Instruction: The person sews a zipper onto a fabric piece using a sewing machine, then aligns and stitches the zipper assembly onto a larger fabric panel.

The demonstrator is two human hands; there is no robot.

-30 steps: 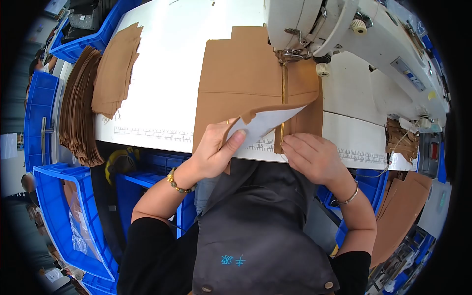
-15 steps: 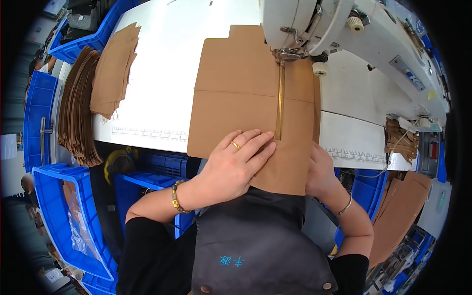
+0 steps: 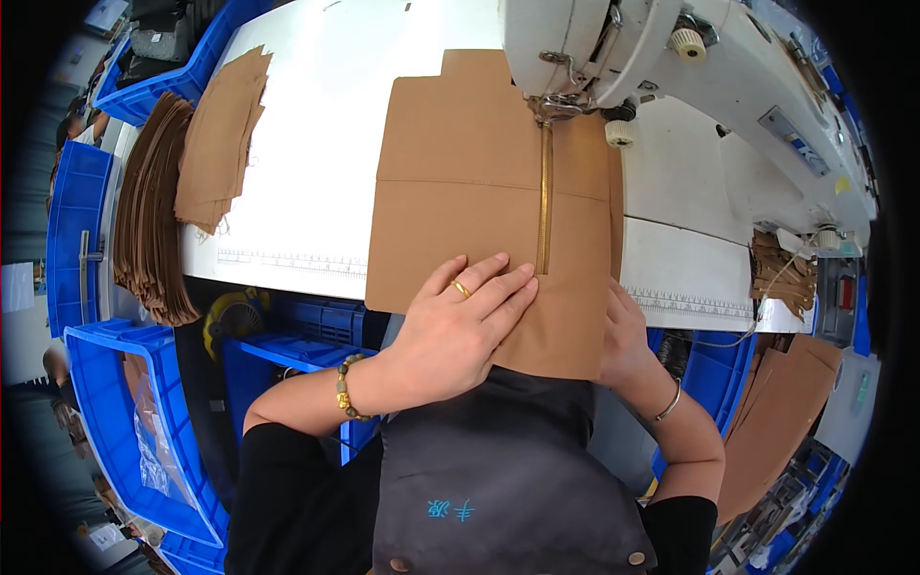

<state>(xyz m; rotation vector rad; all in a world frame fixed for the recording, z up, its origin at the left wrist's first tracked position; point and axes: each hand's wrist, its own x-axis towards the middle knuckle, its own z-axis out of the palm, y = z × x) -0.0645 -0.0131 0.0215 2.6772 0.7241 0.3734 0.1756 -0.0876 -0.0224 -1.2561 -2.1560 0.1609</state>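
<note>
A brown fabric panel [image 3: 450, 230] with a seam across it and a gold-toothed zipper [image 3: 545, 201] lies under the needle area of a white sewing machine [image 3: 652, 57]. Its near end hangs over the table edge. My left hand [image 3: 460, 321] rests flat on the panel beside the lower end of the zipper, fingers stretched out. At the panel's right edge is my right hand [image 3: 628, 335], closed around that edge, with part of its fingers hidden by the fabric.
On the white table [image 3: 297, 172] lie a thick stack of brown strips [image 3: 153, 211] and a smaller stack of pieces [image 3: 222, 144]. Blue crates [image 3: 81, 211] stand at the left. More brown panels [image 3: 776, 422] hang at the right, below fabric scraps [image 3: 781, 273].
The brown panel has turned very slightly, its left side shifting a little toward me. Both hands keep nearly the same places on it.
</note>
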